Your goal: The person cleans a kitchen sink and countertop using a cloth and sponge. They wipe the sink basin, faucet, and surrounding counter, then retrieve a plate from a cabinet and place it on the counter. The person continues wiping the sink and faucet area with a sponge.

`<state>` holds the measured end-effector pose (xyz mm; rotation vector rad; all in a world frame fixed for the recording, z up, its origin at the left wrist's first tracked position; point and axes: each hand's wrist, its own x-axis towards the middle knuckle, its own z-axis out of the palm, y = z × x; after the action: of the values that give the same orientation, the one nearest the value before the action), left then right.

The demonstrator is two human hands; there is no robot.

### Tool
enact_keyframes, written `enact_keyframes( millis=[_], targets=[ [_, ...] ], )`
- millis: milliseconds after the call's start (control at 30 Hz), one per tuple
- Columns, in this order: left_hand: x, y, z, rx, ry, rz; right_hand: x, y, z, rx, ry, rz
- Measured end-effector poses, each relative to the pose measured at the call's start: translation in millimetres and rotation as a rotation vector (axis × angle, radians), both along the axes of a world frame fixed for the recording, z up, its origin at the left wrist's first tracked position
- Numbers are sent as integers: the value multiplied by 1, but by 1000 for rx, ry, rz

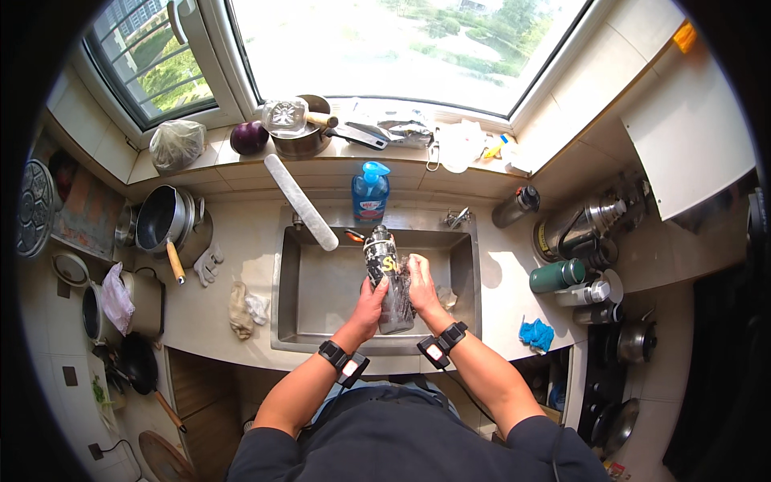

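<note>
Over the sink, a grey see-through drinking bottle is tilted slightly, its cap end towards the window. A black, patchy, worn covering with yellow lettering wraps its upper part. My left hand grips the bottle from the left side. In my right hand is a dark wiry scourer, pressed against the bottle's right side and partly hidden by my fingers. An orange-and-black loop sticks out near the bottle's cap.
Behind the sink stands a blue pump bottle. The long faucet spout reaches over the basin's left part. Pots and cloths lie left; several bottles and a blue cloth are right. An eggplant sits on the sill.
</note>
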<state>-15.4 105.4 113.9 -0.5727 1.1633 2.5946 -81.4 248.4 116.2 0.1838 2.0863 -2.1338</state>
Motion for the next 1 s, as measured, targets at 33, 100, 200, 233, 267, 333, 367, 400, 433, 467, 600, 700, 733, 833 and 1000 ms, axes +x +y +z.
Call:
enact_keyframes(
  millis=[33, 100, 200, 233, 267, 333, 367, 400, 433, 467, 600, 700, 733, 833, 1000],
  targets=[
    [-4, 3, -1, -5, 42, 13, -4, -1, -2, 3, 79, -29],
    [-7, 6, -1, 3, 54, 30, -1, -1, 2, 122, 287, -34],
    [-11, 1, 2, 143, 16, -35, 16, 6, 21, 362, 581, 62],
    [-11, -1, 5, 238, -14, -52, 23, 13, 28, 361, 618, 129],
    [-11, -4, 7, 372, 78, -101, 33, 19, 34, 295, 663, 209],
    [-9, -6, 13, 366, 98, -99, 38, 29, 41, 254, 717, 359],
    [-7, -4, 15, 344, 148, -107, 38, 34, 43, 259, 743, 430],
    [-1, -2, 17, 330, 114, -109, 28, 35, 43, 271, 822, 440],
    [5, 1, 19, 320, 117, -123, 14, 34, 42, 283, 871, 426],
    [9, 3, 21, 372, 130, -195, -6, 32, 41, 314, 877, 385],
    [15, 14, 21, 245, 174, -142, -46, 20, 42, 382, 783, 374],
    [11, 12, 19, 136, 197, -76, -44, 15, 43, 356, 775, 389],
    [12, 10, 19, 106, 185, -72, -38, 16, 43, 345, 810, 498],
    [18, 7, 20, 93, 135, -38, -30, 15, 41, 159, 1026, 665],
    [32, 18, 25, -19, 138, -68, -37, 15, 41, 403, 729, 286]
  ],
)
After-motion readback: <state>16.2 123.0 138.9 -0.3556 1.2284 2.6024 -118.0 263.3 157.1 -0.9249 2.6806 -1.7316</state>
